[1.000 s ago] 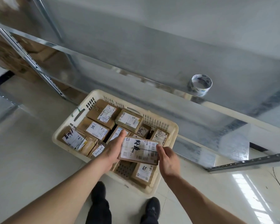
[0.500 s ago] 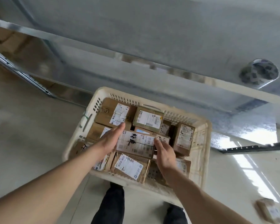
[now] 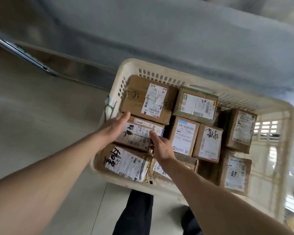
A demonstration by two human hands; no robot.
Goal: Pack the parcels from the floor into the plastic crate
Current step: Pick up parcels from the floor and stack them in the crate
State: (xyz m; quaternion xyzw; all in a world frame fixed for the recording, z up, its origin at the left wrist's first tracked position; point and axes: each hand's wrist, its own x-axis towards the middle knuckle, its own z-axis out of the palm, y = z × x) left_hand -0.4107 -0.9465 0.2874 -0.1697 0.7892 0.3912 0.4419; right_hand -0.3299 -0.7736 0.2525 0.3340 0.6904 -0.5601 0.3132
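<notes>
The near wall of the plastic crate (image 3: 126, 181) holds a labelled parcel lying flat. Behind it sits the parcel being placed (image 3: 139, 135), a flat cardboard box with a white label and black handwriting, resting among other boxes on the crate's left side. The left hand (image 3: 113, 127) lies along its left edge with fingers straight. The right hand (image 3: 161, 146) stands at its right edge, fingers extended; whether they still touch the box is hard to tell through blur. The box appears stiff, light and taped smooth, so gripping the two short ends is advisable. Further boxes (image 3: 196, 105) fill the far rows
</notes>
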